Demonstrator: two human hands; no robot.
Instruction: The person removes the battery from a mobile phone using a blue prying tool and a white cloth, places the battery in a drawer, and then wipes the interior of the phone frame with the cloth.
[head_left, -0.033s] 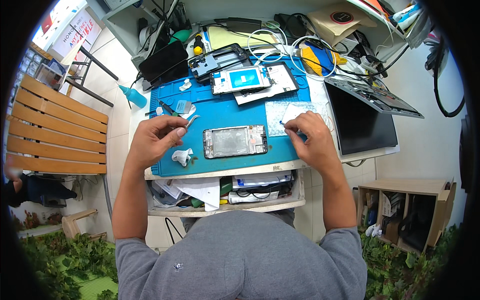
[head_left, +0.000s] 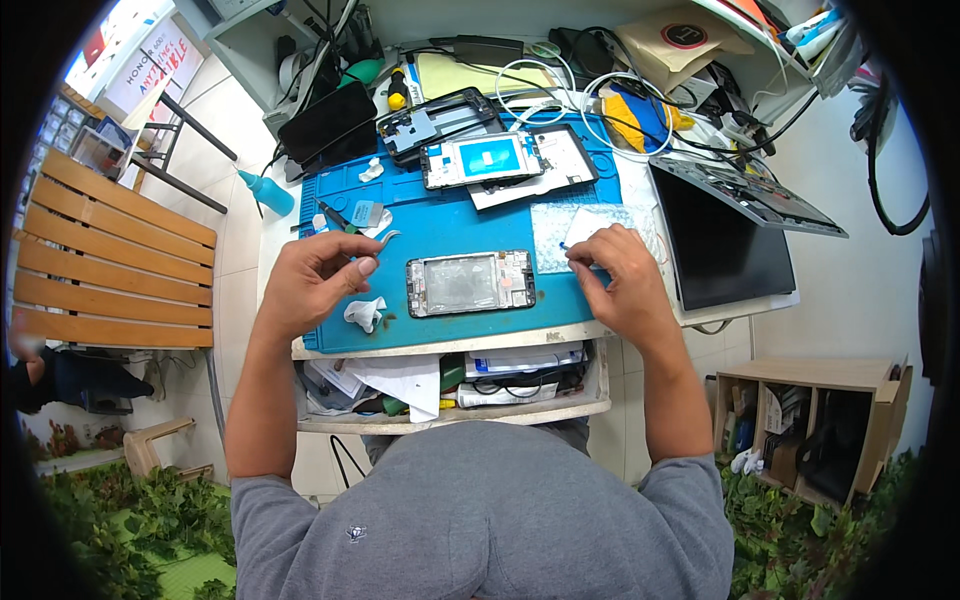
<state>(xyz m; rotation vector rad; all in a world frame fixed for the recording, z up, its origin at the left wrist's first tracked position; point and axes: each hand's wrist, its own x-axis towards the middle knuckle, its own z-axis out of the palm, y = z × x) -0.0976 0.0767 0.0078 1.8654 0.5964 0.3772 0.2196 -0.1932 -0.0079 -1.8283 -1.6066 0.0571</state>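
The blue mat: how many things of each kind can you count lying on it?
On the blue mat:
Opened phone frames: 3
Crumpled white wipes: 2
Tweezers: 1, at the left hand
Clear plastic sheet: 1, under the right hand
Total: 7

Work mat (head_left: pixel 440 225): plain bright blue. Phone frame (head_left: pixel 470 283) at its centre: silver-grey, with a small pinkish patch near its 3 o'clock edge. Second phone frame (head_left: pixel 485 159), at 12 o'clock: black rim, white face, cyan rectangle. Crumpled wipe (head_left: pixel 364 312), at 9 o'clock: white. Squeeze bottle (head_left: pixel 266 193), at 10 o'clock: teal. Laptop (head_left: pixel 720 245), at 3 o'clock: black screen. Bench (head_left: pixel 100 270), far 9 o'clock: orange-brown slats. Shirt (head_left: pixel 480 520), at 6 o'clock: grey.
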